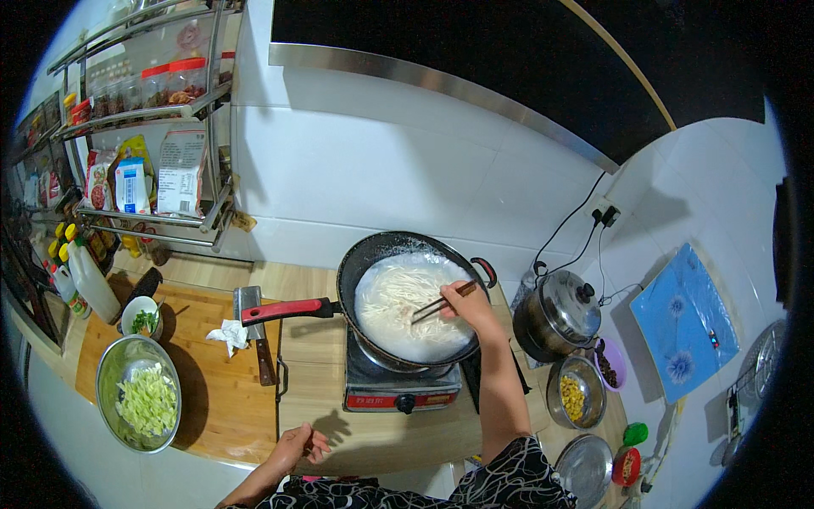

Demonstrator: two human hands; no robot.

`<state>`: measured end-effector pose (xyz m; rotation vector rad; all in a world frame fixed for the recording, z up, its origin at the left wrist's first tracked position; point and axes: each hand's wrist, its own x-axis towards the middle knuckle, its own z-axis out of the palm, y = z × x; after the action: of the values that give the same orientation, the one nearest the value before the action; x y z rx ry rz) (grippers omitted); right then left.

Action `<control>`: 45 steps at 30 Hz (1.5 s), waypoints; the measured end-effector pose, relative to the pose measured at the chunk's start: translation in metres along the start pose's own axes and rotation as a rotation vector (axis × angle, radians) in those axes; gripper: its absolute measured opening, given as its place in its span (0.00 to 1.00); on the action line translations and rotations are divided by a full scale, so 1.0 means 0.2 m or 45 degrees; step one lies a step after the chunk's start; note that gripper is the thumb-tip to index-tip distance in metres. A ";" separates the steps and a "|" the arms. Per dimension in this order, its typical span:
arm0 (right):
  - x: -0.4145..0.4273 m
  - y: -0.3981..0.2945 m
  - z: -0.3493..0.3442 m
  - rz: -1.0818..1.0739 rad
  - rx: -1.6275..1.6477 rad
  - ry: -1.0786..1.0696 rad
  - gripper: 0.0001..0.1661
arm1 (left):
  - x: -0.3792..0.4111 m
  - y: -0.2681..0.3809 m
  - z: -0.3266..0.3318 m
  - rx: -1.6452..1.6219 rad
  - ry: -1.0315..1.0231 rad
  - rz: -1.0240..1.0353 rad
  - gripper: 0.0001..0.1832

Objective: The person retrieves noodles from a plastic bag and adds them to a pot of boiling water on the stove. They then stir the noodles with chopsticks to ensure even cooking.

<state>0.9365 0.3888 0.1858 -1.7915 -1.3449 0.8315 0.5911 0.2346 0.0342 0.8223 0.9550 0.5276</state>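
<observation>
My right hand (467,304) holds a pair of dark chopsticks (432,310), their tips in the pale noodles (400,292) and cloudy liquid inside a black wok (350,267). The wok sits on a portable gas stove (375,388), its red and black handle (286,311) pointing left. Near the counter's front edge, below and left of the stove, my left hand (300,445) is empty with its fingers apart and slightly curled. A cleaver (264,356) lies on the wooden cutting board (222,407), beside a crumpled white tissue (229,336).
A steel bowl of chopped greens (102,382) and a small bowl of chopped scallions (130,308) stand left. To the right are a lidded pot (547,318), a steel bowl with yellow pieces (594,382), and a purple bowl (620,359). Cords run to a wall socket (601,207).
</observation>
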 end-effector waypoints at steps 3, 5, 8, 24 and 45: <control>-0.03 0.03 0.02 -0.181 0.105 -0.249 0.16 | 0.00 0.05 0.03 0.015 -0.013 -0.009 0.27; -0.03 0.02 0.02 -0.079 0.064 -0.179 0.16 | 0.00 0.05 0.03 0.006 -0.016 0.002 0.27; 0.02 0.04 -0.12 0.079 -0.275 0.000 0.16 | 0.01 0.01 0.00 -0.019 -0.036 0.025 0.27; 0.02 0.01 0.03 -0.091 0.037 -0.224 0.16 | -0.03 -0.08 -0.06 -0.112 0.011 -0.032 0.27; 0.02 0.13 -0.10 -0.139 0.031 -0.069 0.13 | -0.02 -0.09 0.06 -0.142 0.040 -0.026 0.27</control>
<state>0.9677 0.3848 0.1732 -1.6718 -1.4477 0.8388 0.5996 0.2171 0.0252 0.7056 0.9530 0.5727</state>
